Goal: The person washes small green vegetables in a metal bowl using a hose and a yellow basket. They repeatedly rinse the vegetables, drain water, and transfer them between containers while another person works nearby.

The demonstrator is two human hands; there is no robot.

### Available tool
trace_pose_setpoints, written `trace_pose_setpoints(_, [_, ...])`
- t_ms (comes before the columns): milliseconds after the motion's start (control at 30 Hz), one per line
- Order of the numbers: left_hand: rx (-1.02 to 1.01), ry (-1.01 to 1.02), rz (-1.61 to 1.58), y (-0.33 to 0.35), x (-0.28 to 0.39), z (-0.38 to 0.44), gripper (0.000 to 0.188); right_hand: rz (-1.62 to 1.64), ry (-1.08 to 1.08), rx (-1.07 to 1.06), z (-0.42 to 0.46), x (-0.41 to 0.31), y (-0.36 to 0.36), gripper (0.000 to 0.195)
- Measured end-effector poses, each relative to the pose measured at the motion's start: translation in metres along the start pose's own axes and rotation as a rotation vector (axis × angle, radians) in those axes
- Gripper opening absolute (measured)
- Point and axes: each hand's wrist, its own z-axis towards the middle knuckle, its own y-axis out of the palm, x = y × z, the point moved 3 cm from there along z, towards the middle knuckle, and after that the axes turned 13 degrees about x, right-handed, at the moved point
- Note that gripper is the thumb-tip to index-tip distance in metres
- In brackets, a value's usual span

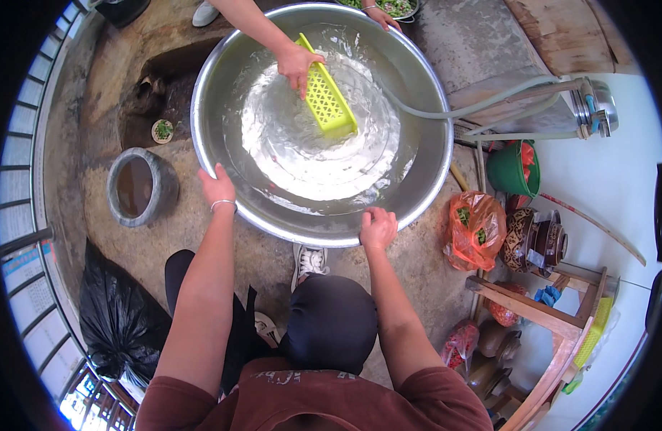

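Observation:
A large round metal basin (298, 236) holds water and stands on the floor before me. My left hand (219, 187) grips its rim at the near left, thumb up along the outer edge, some fingers hidden. At the near right, my right hand (378, 228) is curled over the same rim. Across from me, another person's hand (300, 67) holds a yellow-green perforated plastic basket (331, 99), tilted with its lower end at the water. That person's other hand (384, 18) rests at the far rim. A clear hose (433, 114) runs over the right rim into the basin.
A stone mortar (157, 186) with brown liquid stands left, near a black plastic bag (118, 312). On the right are an orange plastic bag (475, 231) with greens, a green bucket (511, 169), patterned jars (530, 240) and a wooden frame (530, 307). My shoe (309, 261) is close below the basin.

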Motion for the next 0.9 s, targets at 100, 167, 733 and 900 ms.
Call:
trace_pose_setpoints(100, [0.028,-0.01,0.022,0.001,0.0,-0.002,0.046,0.008,0.007,0.004,0.0,-0.001,-0.001,0.008])
trace_pose_setpoints(167, [0.037,-0.02,0.034,0.001,0.002,-0.003,0.048,0.013,0.021,0.0,0.0,0.0,-0.002,0.008])
trace_pose_setpoints(733, [0.042,0.009,0.03,-0.001,0.0,-0.001,0.047,0.039,-0.007,0.022,0.001,0.0,-0.002,0.007])
trace_pose_setpoints(900, [0.03,-0.011,0.109,-0.004,0.007,-0.003,0.045,0.056,-0.01,0.043,-0.001,0.002,-0.001,0.008])
